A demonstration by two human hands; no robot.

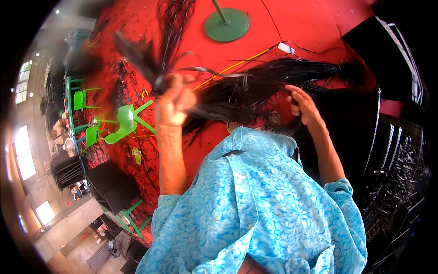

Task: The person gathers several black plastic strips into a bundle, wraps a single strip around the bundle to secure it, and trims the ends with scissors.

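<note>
My left hand [175, 100] is closed round a bunch of long, thin black strips [139, 57]; it is raised and smeared by motion. One end of the bunch fans out up and to the left, and a few strips curl off to the right. Between my two hands lies a large heap of glossy black strips [264, 75], spread toward the far right. At the heap's near right side is my right hand [305, 106], its thumb and fingers bent together at the strips' edge. What it pinches there is too fine to make out clearly.
Beyond the hands stands a round green base [226, 24] with a pole on the red floor [301, 18]. A yellow cord [246, 60] runs to a white power strip [286, 48]. Green chairs [124, 124] stand at left, a black box-like piece [113, 185] below them. Dark panels fill the right.
</note>
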